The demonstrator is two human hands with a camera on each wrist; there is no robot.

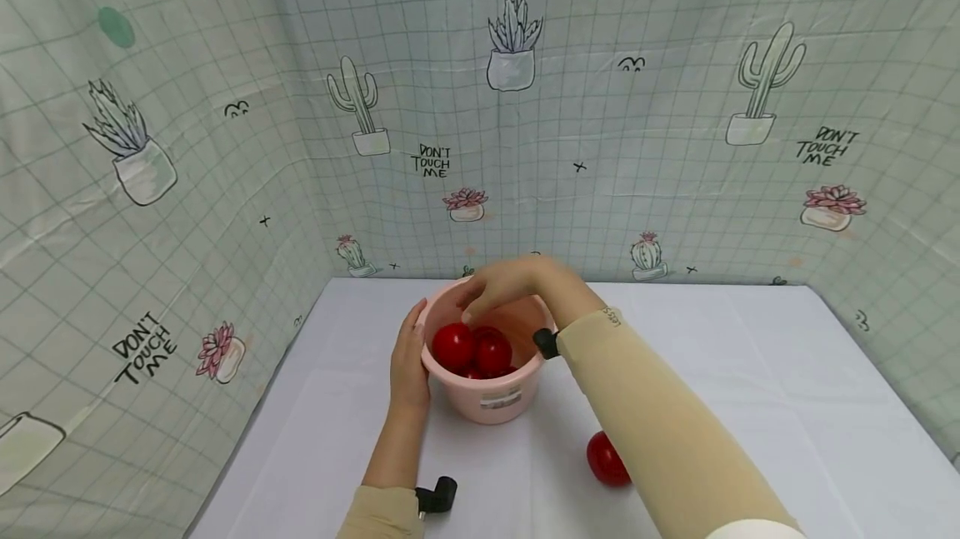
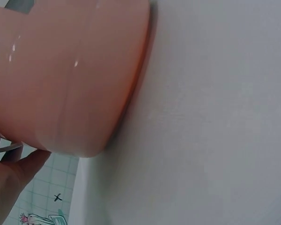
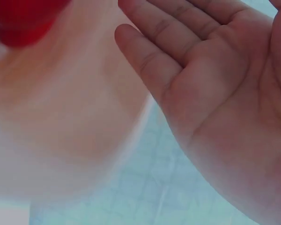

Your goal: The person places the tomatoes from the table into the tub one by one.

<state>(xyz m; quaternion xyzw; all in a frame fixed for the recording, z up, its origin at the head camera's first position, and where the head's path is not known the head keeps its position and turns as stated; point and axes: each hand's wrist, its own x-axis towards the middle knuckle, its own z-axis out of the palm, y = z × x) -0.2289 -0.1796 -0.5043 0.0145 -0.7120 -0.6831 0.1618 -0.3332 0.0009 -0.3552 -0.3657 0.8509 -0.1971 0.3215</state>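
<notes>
A pink plastic basin (image 1: 491, 393) stands upright on the table with several glossy red round fruits (image 1: 453, 346) inside it. Against its left side, my left hand (image 1: 409, 366) grips the wall near the rim; in the left wrist view, its fingers (image 2: 30, 166) curve along the basin's outside. My right hand (image 1: 504, 282) reaches over the back rim, thumb and fingers pointing down and left above the fruits. The right wrist view shows the fingers (image 3: 152, 63) loosely extended, holding nothing, beside the basin wall. Another red fruit (image 1: 606, 462) lies on the table, partly covered by the right sleeve.
The white tabletop (image 1: 720, 372) extends around the basin. A grid-patterned cloth (image 1: 420, 22) with plant drawings hangs behind and along both sides. A small black camera mount (image 1: 438, 495) sits on the left wrist, another (image 1: 547, 342) on the right.
</notes>
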